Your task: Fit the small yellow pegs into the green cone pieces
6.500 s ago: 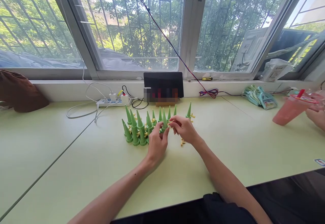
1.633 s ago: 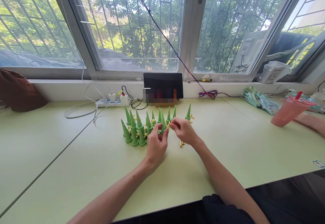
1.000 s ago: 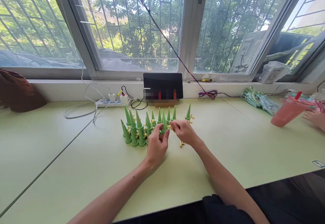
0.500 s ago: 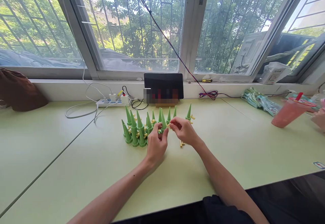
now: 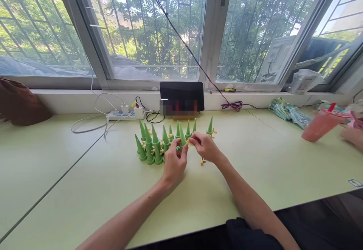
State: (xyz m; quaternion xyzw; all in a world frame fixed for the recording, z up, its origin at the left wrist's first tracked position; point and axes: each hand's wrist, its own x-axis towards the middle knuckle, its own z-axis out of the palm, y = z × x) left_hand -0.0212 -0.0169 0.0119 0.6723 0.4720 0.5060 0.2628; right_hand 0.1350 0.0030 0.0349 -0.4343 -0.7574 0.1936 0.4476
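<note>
Several green plastic cones point(image 5: 150, 146) with small yellow fittings stand clustered on the pale green table point(image 5: 85, 182). My left hand point(image 5: 174, 163) is closed around the base of one green cone point(image 5: 182, 138) at the cluster's right edge. My right hand point(image 5: 206, 147) pinches a small yellow fitting point(image 5: 189, 141) against that cone's side. One more green cone point(image 5: 210, 126) stands apart behind my right hand. A loose yellow fitting point(image 5: 202, 161) lies on the table just below my right hand.
A dark tablet point(image 5: 182, 98) leans against the window ledge behind the cones. A power strip point(image 5: 124, 113) with white cables lies left of it. At the far right, another person's hand point(image 5: 352, 136) rests beside a pink drink cup point(image 5: 321, 123). A brown bag point(image 5: 19, 104) sits far left.
My hands have stayed on the same cone and fitting with only slight finger shifts. The other person's hand at the far right has moved about beside the pink cup.
</note>
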